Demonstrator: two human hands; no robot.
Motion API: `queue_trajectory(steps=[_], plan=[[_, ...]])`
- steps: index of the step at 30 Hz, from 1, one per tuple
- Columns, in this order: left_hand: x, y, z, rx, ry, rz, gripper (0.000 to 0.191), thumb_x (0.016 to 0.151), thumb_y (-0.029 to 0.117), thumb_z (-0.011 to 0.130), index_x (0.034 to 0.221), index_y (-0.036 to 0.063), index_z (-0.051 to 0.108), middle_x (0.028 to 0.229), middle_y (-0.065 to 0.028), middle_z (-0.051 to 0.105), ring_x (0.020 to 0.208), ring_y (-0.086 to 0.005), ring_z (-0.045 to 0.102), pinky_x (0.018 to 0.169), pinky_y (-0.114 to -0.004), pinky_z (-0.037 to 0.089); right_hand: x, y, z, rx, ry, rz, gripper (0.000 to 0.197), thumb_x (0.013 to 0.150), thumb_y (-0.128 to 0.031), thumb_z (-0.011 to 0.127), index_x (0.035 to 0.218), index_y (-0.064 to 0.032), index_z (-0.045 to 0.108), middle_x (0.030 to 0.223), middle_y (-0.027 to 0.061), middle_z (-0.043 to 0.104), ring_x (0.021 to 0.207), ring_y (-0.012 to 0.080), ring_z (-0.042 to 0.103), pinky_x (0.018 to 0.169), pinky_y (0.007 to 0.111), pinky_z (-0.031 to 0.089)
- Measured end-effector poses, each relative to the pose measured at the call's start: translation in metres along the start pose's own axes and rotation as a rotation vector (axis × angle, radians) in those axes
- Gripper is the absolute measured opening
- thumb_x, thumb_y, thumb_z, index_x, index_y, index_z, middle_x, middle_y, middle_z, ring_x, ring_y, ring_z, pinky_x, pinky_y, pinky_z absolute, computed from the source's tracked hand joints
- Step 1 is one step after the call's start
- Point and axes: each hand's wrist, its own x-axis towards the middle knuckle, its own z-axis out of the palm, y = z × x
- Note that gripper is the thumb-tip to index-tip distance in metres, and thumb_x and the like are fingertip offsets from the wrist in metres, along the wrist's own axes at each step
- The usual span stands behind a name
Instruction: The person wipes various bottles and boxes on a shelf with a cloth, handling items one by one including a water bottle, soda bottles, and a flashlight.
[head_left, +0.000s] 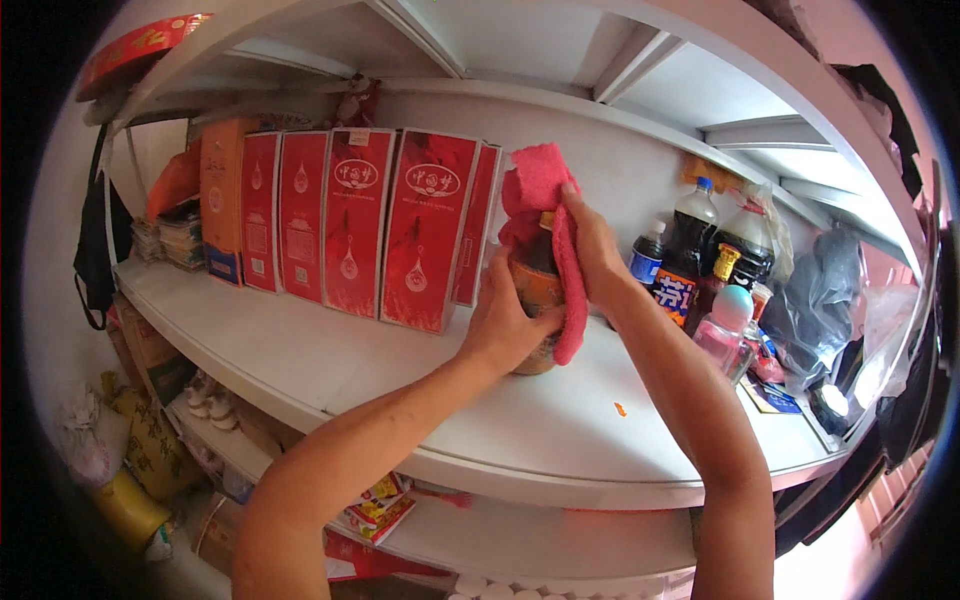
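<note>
A brown and orange bottle (536, 289) with a dark neck stands upright over the white shelf board (375, 367); whether its base touches the board is hard to tell. My left hand (502, 322) grips its body from the left, thumb across the front. In my right hand (596, 244) is a pink towelling cloth (571, 307), pressed along the bottle's right side and draped up behind the neck. The cloth and my fingers hide part of the bottle. A small orange scrap (620, 409) lies on the board, below and right of the bottle.
Several red boxes (429, 232) and an orange box (223, 202) line the back left. Dark drink bottles (686, 247), a pink clear bottle (724, 330) and plastic bags (814, 292) crowd the right. An upper shelf (525, 45) hangs overhead; snack packets (382, 506) lie below.
</note>
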Motion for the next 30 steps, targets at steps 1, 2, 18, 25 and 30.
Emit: queue_trajectory(steps=[1, 2, 18, 25, 30], plan=[[0.002, -0.003, -0.001, -0.026, 0.003, -0.005, 0.099, 0.077, 0.040, 0.074, 0.145, -0.0006, 0.013, 0.143, -0.0233, 0.027, 0.136, -0.0335, 0.027, 0.112, -0.041, 0.024, 0.000, 0.012, -0.006, 0.074, -0.021, 0.030, 0.063, 0.097, -0.052, 0.040, 0.114, 0.0052, 0.062, 0.110, 0.0170, 0.064, 0.099, 0.0230, 0.060, 0.090, 0.035, 0.046], [0.003, -0.004, -0.001, -0.054, 0.004, -0.010, 0.092, 0.083, 0.041, 0.068, 0.145, -0.0001, 0.013, 0.144, -0.0238, 0.026, 0.136, -0.0341, 0.026, 0.112, -0.042, 0.023, -0.005, 0.028, -0.011, 0.044, -0.078, -0.071, 0.072, 0.096, -0.059, 0.035, 0.118, 0.0042, 0.061, 0.115, 0.0178, 0.062, 0.106, 0.0237, 0.057, 0.097, 0.034, 0.041], [-0.003, 0.006, -0.005, -0.071, 0.001, -0.013, 0.058, 0.098, 0.032, 0.048, 0.141, 0.0022, 0.023, 0.138, -0.0187, 0.035, 0.128, -0.0293, 0.036, 0.108, -0.039, 0.027, -0.112, 0.017, -0.012, 0.132, 0.392, -0.121, 0.052, 0.099, -0.046, 0.040, 0.130, -0.0054, 0.050, 0.122, 0.0084, 0.056, 0.111, 0.0193, 0.053, 0.099, 0.034, 0.040], [-0.001, 0.031, -0.036, -0.469, 0.157, 0.318, 0.056, 0.093, 0.029, 0.055, 0.136, -0.0009, 0.034, 0.131, -0.0199, 0.042, 0.121, -0.0307, 0.043, 0.103, -0.041, 0.034, -0.085, -0.044, 0.042, -0.569, 0.026, -0.411, 0.051, 0.095, -0.044, 0.050, 0.116, 0.0023, 0.057, 0.102, 0.0132, 0.062, 0.091, 0.0176, 0.055, 0.080, 0.032, 0.045], [0.002, 0.028, -0.030, -0.309, 0.379, 0.149, 0.037, 0.088, 0.014, 0.059, 0.119, -0.0026, 0.051, 0.115, -0.0164, 0.059, 0.103, -0.0265, 0.058, 0.092, -0.038, 0.043, -0.079, -0.073, 0.023, -0.321, -0.151, -0.171, 0.034, 0.091, -0.028, 0.059, 0.097, 0.0050, 0.068, 0.088, 0.0121, 0.069, 0.076, 0.0208, 0.067, 0.070, 0.029, 0.053]])
